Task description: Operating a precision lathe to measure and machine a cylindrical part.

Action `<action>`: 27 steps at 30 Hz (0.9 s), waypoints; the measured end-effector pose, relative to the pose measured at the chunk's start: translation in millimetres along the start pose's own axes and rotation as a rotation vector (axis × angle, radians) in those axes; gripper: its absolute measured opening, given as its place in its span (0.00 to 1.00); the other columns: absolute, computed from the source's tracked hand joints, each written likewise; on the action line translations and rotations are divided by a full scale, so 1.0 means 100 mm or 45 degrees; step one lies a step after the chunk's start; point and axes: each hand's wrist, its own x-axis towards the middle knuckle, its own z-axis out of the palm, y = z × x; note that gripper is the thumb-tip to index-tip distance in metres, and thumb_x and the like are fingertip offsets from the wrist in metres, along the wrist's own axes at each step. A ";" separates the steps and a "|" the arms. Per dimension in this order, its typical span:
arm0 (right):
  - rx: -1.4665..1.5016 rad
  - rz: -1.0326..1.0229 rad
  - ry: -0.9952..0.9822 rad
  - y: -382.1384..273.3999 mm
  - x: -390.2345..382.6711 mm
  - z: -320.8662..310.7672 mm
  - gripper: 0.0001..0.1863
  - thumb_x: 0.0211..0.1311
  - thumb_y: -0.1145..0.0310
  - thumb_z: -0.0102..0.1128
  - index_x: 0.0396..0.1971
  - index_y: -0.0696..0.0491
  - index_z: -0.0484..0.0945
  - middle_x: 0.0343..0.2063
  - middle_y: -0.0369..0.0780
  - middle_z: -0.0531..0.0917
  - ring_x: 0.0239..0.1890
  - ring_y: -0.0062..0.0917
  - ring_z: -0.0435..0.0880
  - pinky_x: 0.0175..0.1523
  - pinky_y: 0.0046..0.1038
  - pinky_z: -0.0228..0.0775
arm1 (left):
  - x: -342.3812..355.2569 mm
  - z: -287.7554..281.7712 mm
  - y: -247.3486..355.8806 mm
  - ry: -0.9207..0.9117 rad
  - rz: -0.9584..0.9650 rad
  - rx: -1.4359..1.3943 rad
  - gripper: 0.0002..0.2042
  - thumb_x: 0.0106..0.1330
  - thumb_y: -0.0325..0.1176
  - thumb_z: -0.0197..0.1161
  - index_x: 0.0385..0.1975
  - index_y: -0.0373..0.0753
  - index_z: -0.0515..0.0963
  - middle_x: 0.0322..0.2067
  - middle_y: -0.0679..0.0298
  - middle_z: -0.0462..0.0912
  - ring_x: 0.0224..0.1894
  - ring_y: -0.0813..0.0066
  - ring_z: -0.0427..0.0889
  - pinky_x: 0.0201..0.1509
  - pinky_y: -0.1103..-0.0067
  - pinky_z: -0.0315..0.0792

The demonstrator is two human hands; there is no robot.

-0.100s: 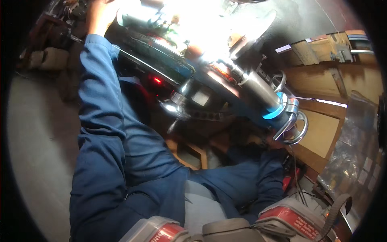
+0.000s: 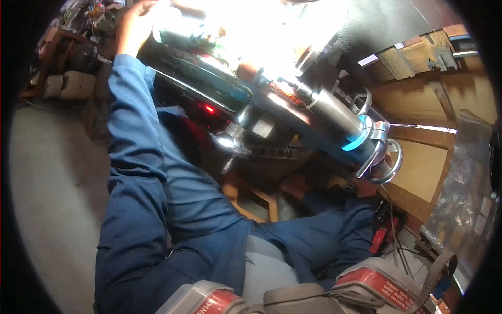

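My left hand [image 2: 135, 26] reaches to the upper left end of a metal machine [image 2: 193, 78], its fingers closed at a pale cylinder [image 2: 172, 26]; glare hides what they hold. The machine carries a steel cylinder [image 2: 334, 112] with a blue ring [image 2: 355, 138] and a chrome handwheel [image 2: 391, 170] at its right end. Below the middle hang a chrome fitting with a lever [image 2: 230, 144] and a small red light [image 2: 209, 109]. My right hand [image 2: 366, 186] is low behind the handwheel, mostly hidden, so its fingers cannot be made out.
Cluttered shelving and beige containers [image 2: 73, 83] stand at the left. Wooden panels [image 2: 418, 172] and a plastic-covered stack [image 2: 444, 199] line the right. A wooden frame [image 2: 266, 206] lies between my legs on the floor [image 2: 52, 183]. Cables hang at the lower right.
The view has shifted slightly, with my left arm and hand appearing a little farther right and lower. The right-side panels appear higher. No change of grip shows.
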 end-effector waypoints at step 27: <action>0.464 1.017 0.581 -2.06 -0.02 -1.04 0.19 0.66 0.67 0.48 0.54 0.57 0.68 0.46 0.51 0.78 0.49 0.44 0.77 0.51 0.38 0.68 | -0.39 -0.17 0.61 0.006 0.180 0.447 0.13 0.66 0.45 0.53 0.43 0.45 0.76 0.41 0.59 0.82 0.43 0.60 0.81 0.45 0.69 0.73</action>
